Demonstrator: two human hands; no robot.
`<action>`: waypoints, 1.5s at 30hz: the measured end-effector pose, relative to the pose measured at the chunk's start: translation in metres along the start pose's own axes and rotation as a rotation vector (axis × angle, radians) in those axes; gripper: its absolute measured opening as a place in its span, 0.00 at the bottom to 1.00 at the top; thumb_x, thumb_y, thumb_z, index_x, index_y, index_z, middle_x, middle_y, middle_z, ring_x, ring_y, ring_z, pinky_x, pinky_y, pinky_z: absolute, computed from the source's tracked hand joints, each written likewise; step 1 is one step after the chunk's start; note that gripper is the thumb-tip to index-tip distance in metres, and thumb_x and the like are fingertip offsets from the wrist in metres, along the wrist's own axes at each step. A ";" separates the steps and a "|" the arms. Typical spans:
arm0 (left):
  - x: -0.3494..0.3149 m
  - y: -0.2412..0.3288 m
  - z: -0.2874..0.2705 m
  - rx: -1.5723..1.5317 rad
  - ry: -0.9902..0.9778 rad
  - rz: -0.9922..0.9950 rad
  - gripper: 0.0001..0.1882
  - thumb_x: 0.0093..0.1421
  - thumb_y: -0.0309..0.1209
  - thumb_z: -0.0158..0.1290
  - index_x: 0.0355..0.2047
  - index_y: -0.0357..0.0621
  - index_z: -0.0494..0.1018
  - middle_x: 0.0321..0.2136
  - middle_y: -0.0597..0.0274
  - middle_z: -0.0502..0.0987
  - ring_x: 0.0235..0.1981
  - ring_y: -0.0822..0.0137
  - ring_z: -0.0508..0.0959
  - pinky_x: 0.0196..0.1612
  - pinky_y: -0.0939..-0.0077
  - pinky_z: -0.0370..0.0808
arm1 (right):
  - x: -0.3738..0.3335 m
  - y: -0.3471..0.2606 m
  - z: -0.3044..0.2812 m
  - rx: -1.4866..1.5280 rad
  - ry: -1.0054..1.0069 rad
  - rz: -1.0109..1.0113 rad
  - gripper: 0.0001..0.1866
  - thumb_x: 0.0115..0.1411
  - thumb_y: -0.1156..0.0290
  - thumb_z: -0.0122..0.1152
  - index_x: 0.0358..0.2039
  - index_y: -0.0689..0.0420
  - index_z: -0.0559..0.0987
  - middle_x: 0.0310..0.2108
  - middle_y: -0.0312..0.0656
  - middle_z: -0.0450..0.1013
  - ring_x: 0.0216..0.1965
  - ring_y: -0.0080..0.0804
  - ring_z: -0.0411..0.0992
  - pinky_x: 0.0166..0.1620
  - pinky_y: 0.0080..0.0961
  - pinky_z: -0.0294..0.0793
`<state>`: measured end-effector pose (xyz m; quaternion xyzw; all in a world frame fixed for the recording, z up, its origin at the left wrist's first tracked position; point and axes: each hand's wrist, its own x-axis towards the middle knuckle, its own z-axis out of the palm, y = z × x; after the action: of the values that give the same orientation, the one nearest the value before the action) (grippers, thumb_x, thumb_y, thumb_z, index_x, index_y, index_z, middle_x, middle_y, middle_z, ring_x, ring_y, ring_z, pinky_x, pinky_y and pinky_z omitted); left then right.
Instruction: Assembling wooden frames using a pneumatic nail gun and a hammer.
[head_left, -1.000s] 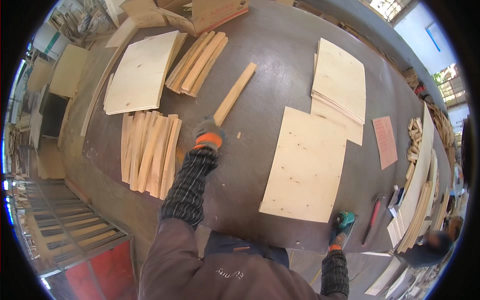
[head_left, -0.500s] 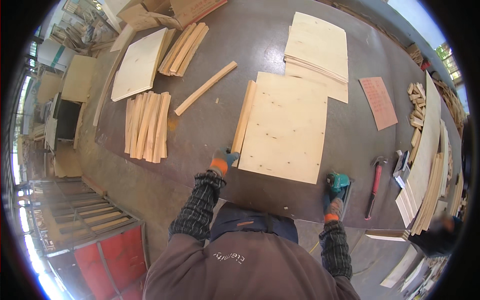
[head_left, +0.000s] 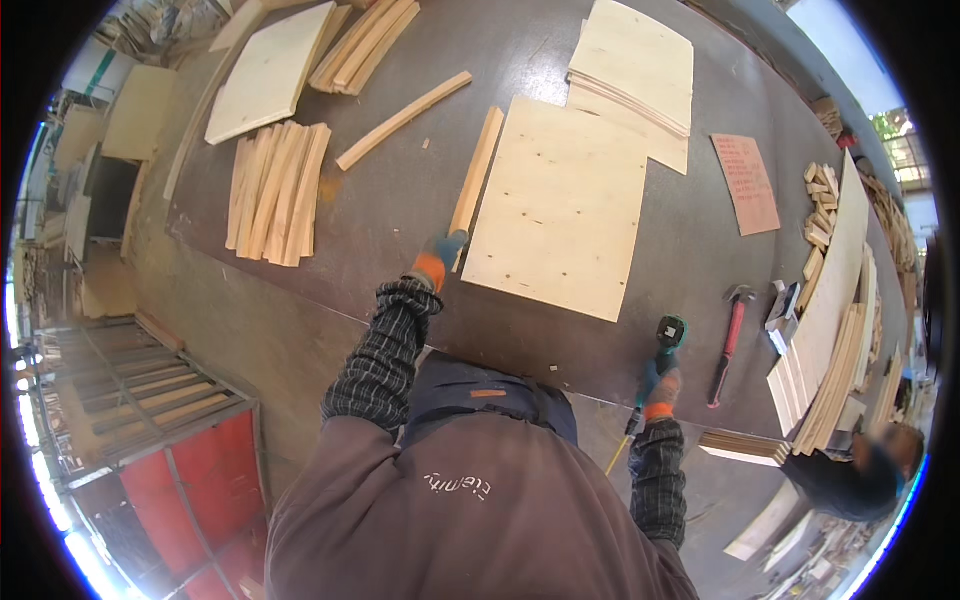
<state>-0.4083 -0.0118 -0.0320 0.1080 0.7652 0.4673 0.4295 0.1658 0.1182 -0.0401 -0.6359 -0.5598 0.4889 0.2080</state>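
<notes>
My left hand (head_left: 438,258), in a blue and orange glove, is closed on the near end of a light wooden strip (head_left: 478,170). That strip lies along the left edge of a plywood panel (head_left: 560,210), with a narrow gap between them. My right hand (head_left: 660,380), gloved alike, grips a teal and black nail gun (head_left: 672,333) by its handle, near the table's front edge and right of the panel. A thin yellow hose (head_left: 620,452) hangs below that hand. The nail gun's nose is hard to make out.
Wooden strips lie bundled (head_left: 277,195) on the left, and a single strip (head_left: 405,120) lies apart. Plywood sheets (head_left: 635,65) are stacked beyond the panel. To the right are a written cardboard piece (head_left: 745,185), a red-handled hammer (head_left: 732,345) and wood offcuts (head_left: 820,205). Another person (head_left: 850,480) is at lower right.
The whole view has shifted, so the table appears higher. My right hand has turned the nail gun, and its metal rail no longer shows. The strip's far end sits slightly farther from the panel.
</notes>
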 end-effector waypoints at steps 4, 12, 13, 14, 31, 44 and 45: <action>-0.009 0.024 -0.004 0.163 -0.056 -0.056 0.35 0.69 0.49 0.58 0.62 0.28 0.74 0.53 0.44 0.82 0.49 0.54 0.82 0.53 0.63 0.76 | -0.035 -0.065 0.024 0.075 -0.025 0.085 0.16 0.66 0.72 0.65 0.53 0.55 0.79 0.31 0.31 0.76 0.28 0.21 0.68 0.31 0.26 0.70; -0.012 -0.009 0.009 -0.635 -0.633 -0.087 0.34 0.71 0.50 0.59 0.63 0.31 0.69 0.45 0.55 0.81 0.43 0.63 0.84 0.45 0.69 0.82 | -0.074 -0.158 0.090 -0.127 -0.095 -0.042 0.12 0.68 0.71 0.64 0.51 0.54 0.78 0.28 0.32 0.73 0.24 0.21 0.70 0.25 0.25 0.69; -0.016 -0.009 0.012 -0.770 -0.682 -0.185 0.32 0.72 0.47 0.58 0.64 0.32 0.68 0.45 0.56 0.80 0.44 0.63 0.84 0.47 0.69 0.83 | -0.077 -0.164 0.097 -0.050 -0.117 -0.049 0.12 0.68 0.72 0.64 0.50 0.55 0.78 0.27 0.33 0.73 0.23 0.21 0.70 0.25 0.24 0.69; -0.021 -0.006 0.014 -0.812 -0.752 -0.151 0.32 0.72 0.47 0.58 0.64 0.32 0.68 0.45 0.56 0.80 0.44 0.63 0.84 0.47 0.69 0.83 | -0.081 -0.169 0.106 0.066 -0.212 -0.030 0.11 0.68 0.74 0.64 0.50 0.56 0.78 0.27 0.33 0.73 0.23 0.21 0.70 0.25 0.24 0.69; -0.067 0.036 0.052 -1.122 -0.898 -0.198 0.34 0.76 0.47 0.52 0.73 0.37 0.61 0.66 0.47 0.72 0.67 0.55 0.74 0.70 0.52 0.71 | -0.114 -0.234 0.123 -0.006 -0.361 0.079 0.04 0.67 0.74 0.63 0.39 0.59 0.77 0.24 0.39 0.77 0.24 0.27 0.75 0.28 0.28 0.74; -0.090 0.041 0.058 -1.097 -0.854 -0.237 0.32 0.79 0.47 0.46 0.72 0.35 0.62 0.65 0.49 0.74 0.64 0.59 0.77 0.66 0.60 0.78 | -0.117 -0.229 0.114 -0.010 -0.446 0.154 0.06 0.67 0.71 0.64 0.35 0.60 0.82 0.25 0.40 0.79 0.25 0.27 0.77 0.28 0.28 0.75; -0.091 0.040 0.058 -1.107 -0.766 -0.308 0.32 0.79 0.47 0.47 0.71 0.35 0.63 0.63 0.49 0.76 0.62 0.59 0.78 0.63 0.61 0.80 | -0.117 -0.228 0.113 -0.023 -0.393 0.144 0.06 0.67 0.71 0.64 0.35 0.60 0.82 0.25 0.40 0.79 0.25 0.27 0.77 0.28 0.28 0.75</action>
<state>-0.3180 -0.0055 0.0398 -0.0795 0.2146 0.6519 0.7229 -0.0340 0.0444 0.1415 -0.5688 -0.5481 0.6109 0.0521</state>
